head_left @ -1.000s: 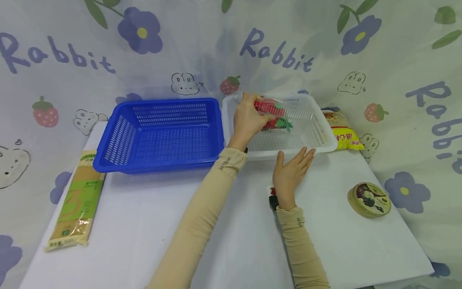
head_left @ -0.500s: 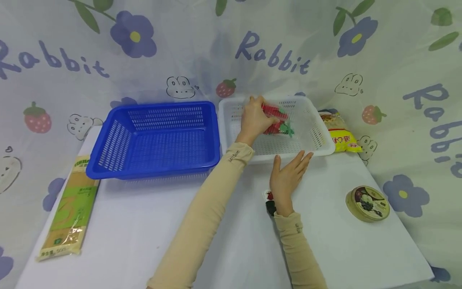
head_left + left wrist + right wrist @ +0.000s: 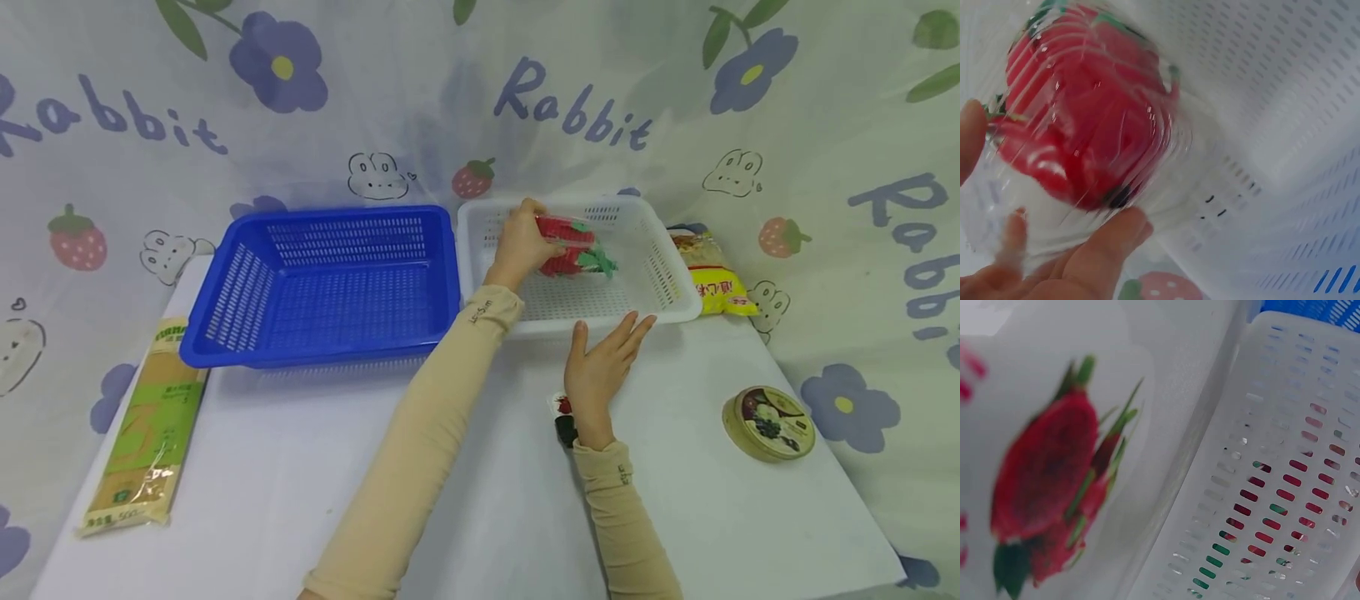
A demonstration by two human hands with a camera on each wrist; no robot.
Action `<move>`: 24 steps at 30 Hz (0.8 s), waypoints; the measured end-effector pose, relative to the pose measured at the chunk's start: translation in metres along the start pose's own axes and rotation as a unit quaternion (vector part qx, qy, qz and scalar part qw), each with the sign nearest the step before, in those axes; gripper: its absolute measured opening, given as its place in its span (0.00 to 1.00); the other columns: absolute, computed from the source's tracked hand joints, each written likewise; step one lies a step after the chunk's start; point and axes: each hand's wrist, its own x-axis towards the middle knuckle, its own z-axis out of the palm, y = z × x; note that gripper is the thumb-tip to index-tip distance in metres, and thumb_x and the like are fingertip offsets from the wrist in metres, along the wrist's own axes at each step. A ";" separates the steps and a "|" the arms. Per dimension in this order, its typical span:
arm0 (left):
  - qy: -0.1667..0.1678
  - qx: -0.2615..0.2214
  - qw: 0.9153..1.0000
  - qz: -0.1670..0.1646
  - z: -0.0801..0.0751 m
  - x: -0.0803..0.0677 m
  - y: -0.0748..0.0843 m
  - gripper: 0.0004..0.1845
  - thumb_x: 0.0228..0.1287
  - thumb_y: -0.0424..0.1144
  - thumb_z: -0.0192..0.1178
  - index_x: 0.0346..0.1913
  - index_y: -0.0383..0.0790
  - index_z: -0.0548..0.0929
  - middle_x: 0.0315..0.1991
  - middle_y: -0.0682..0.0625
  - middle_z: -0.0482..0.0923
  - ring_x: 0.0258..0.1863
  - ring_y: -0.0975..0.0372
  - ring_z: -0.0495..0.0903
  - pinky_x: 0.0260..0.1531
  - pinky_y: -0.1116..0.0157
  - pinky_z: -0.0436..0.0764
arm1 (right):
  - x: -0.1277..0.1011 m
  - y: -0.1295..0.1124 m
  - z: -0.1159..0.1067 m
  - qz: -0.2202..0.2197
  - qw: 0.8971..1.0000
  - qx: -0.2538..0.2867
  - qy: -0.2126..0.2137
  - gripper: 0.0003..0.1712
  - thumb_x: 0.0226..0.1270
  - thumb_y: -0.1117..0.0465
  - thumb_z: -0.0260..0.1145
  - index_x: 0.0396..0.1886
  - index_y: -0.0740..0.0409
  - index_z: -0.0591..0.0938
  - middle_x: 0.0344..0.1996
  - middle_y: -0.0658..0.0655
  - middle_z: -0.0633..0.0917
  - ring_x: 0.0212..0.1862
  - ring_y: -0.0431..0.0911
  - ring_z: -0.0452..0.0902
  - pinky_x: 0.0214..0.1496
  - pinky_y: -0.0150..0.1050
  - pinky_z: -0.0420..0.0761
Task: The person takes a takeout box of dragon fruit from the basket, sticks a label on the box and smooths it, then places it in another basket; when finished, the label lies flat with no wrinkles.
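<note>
A clear plastic pack of red, green-tipped things (image 3: 562, 246), fruit- or pepper-like, is inside the white basket (image 3: 637, 320), near its left end. My left hand (image 3: 521, 243) reaches in from the left and grips this pack. In the left wrist view, fingers (image 3: 1107, 250) and thumb lie against the shiny film around the red contents (image 3: 1094, 112). My right hand (image 3: 598, 372) is spread, its straight fingertips at the basket's front rim; contact is hard to tell. Beside the right wrist is a white item with a dragon fruit picture (image 3: 1047, 469), mostly hidden in the head view.
A blue basket (image 3: 322, 354) stands directly left of the white one. At the table's left edge lies a spaghetti pack (image 3: 153, 425). A yellow bag (image 3: 716, 287) leans right of the white basket, and a round tin (image 3: 771, 423) sits at the right.
My left hand has shifted slightly rightward inside the white basket, with the pack of red things tilting a little. The right hand stays at the front rim. The head view has shifted slightly.
</note>
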 end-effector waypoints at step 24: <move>-0.231 0.072 0.962 -0.124 -0.011 -0.017 0.000 0.51 0.53 0.25 0.68 0.77 0.49 0.53 0.73 0.45 0.62 0.64 0.51 0.70 0.59 0.55 0.78 | 0.000 0.000 -0.002 -0.002 1.000 0.007 -0.006 0.47 0.74 0.45 0.52 0.76 0.68 0.43 0.77 0.66 0.34 0.77 0.65 0.40 0.76 0.63 0.46</move>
